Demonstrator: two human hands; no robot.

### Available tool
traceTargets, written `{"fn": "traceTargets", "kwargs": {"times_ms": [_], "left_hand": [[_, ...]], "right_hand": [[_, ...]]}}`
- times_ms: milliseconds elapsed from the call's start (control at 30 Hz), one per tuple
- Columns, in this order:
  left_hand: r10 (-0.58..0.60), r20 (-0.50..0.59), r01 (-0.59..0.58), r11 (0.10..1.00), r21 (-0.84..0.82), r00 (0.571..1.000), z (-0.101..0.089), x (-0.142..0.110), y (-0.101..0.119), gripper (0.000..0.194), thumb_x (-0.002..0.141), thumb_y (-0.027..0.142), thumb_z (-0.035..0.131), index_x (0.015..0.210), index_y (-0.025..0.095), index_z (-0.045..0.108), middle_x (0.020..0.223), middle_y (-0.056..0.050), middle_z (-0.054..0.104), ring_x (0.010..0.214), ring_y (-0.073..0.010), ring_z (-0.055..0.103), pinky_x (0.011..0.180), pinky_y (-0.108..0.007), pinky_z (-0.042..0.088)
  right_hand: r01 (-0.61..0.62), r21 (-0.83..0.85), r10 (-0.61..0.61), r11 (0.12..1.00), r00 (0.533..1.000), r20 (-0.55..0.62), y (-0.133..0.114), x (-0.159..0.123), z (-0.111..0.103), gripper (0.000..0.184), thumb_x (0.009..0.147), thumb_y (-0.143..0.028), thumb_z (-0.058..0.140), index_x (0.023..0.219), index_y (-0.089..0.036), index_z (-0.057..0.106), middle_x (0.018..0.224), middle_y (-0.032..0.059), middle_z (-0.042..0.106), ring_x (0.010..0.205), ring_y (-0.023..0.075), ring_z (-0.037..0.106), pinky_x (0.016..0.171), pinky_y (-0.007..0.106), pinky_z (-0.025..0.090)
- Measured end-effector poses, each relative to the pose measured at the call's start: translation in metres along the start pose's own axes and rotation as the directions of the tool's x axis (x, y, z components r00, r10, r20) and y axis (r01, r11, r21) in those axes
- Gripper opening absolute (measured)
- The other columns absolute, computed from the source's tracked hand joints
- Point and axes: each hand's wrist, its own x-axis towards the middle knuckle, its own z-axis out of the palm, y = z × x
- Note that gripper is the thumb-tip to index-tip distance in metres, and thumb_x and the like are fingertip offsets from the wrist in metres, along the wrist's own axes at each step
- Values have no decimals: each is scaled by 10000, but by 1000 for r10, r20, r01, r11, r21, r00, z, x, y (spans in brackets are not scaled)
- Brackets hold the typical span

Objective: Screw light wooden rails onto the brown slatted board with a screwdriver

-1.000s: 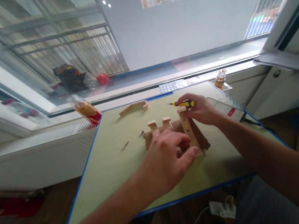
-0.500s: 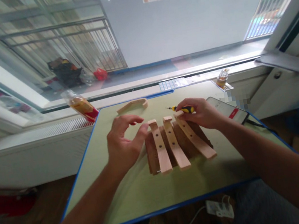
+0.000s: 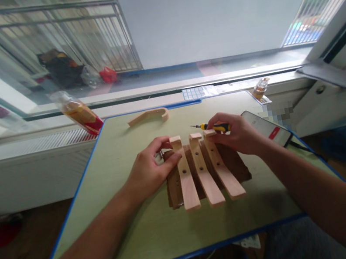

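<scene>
Head view: a brown wooden board (image 3: 235, 167) w/ three pale curved hooks (image 3: 204, 173) laid across it is seen at the centre of the green table (image 3: 136, 224). Left hand (image 3: 148, 171) is rested at the board's left edge, fingers curled loosely, touching the leftmost hook's top; nothing clearly gripped. Right hand (image 3: 238, 134) is closed round a yellow-black screwdriver (image 3: 214, 126), tip pointed left, just behind the board, near the rightmost hook. A spare hook (image 3: 149, 116) lies well behind the board; a phone (image 3: 267, 129) to its right.
</scene>
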Motion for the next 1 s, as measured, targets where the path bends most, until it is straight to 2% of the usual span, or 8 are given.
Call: {"fn": "traceTargets", "kwargs": {"times_ms": [333,533,733,1000], "left_hand": [[3,-6,-3,999,-46,1000,3,0,-2,400,913,435,786,1247,238,685,1184,-73,777,1091,-278,735,1003,-466,582],[1,-9,-2,998,-62,1000,3,-1,-1,374,915,420,791,1224,238,681,1167,-61,768,1093,-264,722,961,-417,582],[-3,-9,2,999,-44,1000,1,-3,-1,379,915,431,785,1218,228,682,1163,-54,761,1098,-258,713,961,-397,566],[-4,-13,4,999,-36,1000,-1,-4,-4,396,908,451,779,1210,214,680,1153,-67,763,1070,-262,716,939,-403,563]], "right_hand": [[6,-31,-6,1000,1000,20,0,-1,0,143,855,-272,759,979,-234,701,960,17,743,864,175,651,822,354,529],[16,-11,-16,1000,999,32,3,1,-3,168,841,-286,783,976,-223,704,970,23,729,881,176,632,811,342,522],[-24,38,23,999,999,35,6,4,-8,174,848,-314,779,976,-209,723,905,14,708,795,159,601,704,322,488],[-42,85,38,995,998,42,6,3,5,195,842,-318,803,977,-212,711,920,13,719,812,155,624,746,319,510]]}}
